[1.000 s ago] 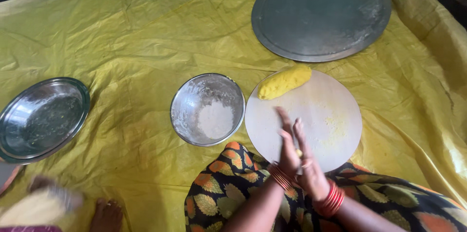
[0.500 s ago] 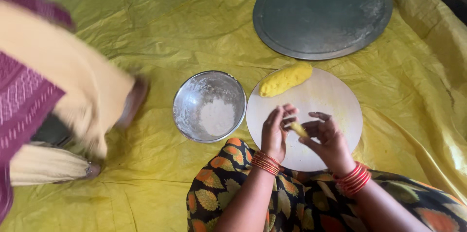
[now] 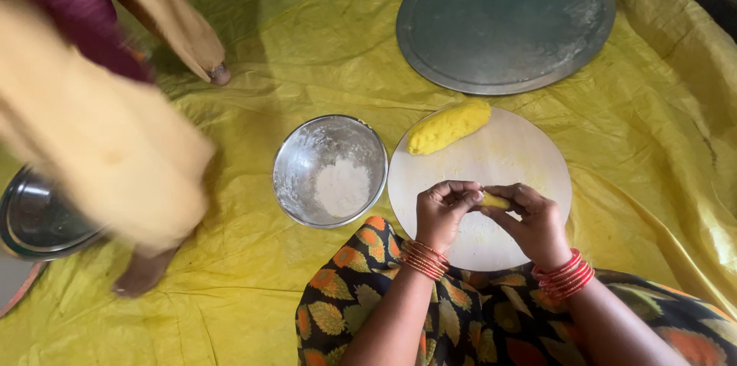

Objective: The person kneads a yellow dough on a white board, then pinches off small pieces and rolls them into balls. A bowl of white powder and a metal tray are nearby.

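We shape a small yellow dough piece (image 3: 494,200) between both hands above the round white board (image 3: 530,159), at about 6 o'clock from the dough log (image 3: 447,126). To do it well, we judge, we should press evenly and turn it, keeping it over the board. The left hand (image 3: 443,212) curls its fingers (image 3: 459,191) narrowly onto the piece's left end; the right hand (image 3: 533,220) pinches the other end, fingers nearly closed. The flour bowl (image 3: 330,170) sits at 9 o'clock of the board.
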